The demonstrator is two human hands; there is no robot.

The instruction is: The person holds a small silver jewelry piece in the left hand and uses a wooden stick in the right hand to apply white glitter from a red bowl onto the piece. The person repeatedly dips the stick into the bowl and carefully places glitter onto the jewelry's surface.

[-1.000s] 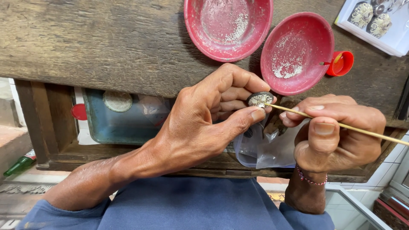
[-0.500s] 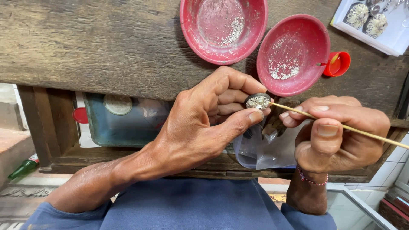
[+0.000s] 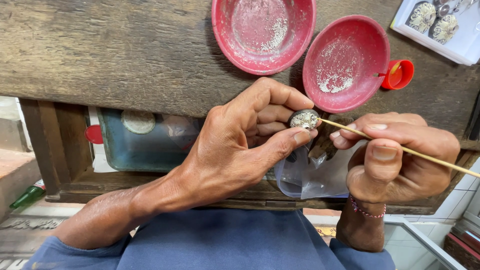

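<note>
A rough, weathered wooden bench (image 3: 100, 55) carries two matt red plastic bowls (image 3: 263, 32). The small round ornament (image 3: 304, 120) glints like studded metal; the thin stick (image 3: 400, 148) looks wooden.

A clear plastic bag (image 3: 312, 175) hangs crumpled below the front edge of the wooden counter (image 3: 100, 55), between the two hands, its film glossy and see-through. At the top right corner a white rectangular packaging tray (image 3: 462, 42) lies tilted on the counter, partly cut off by the frame edge, holding round gold-and-silver ornaments. Under the counter, on a shelf, sits a blue-grey rectangular box (image 3: 145, 145) with a round pale label (image 3: 137, 121) near its top. No signs or screens are visible.
</note>
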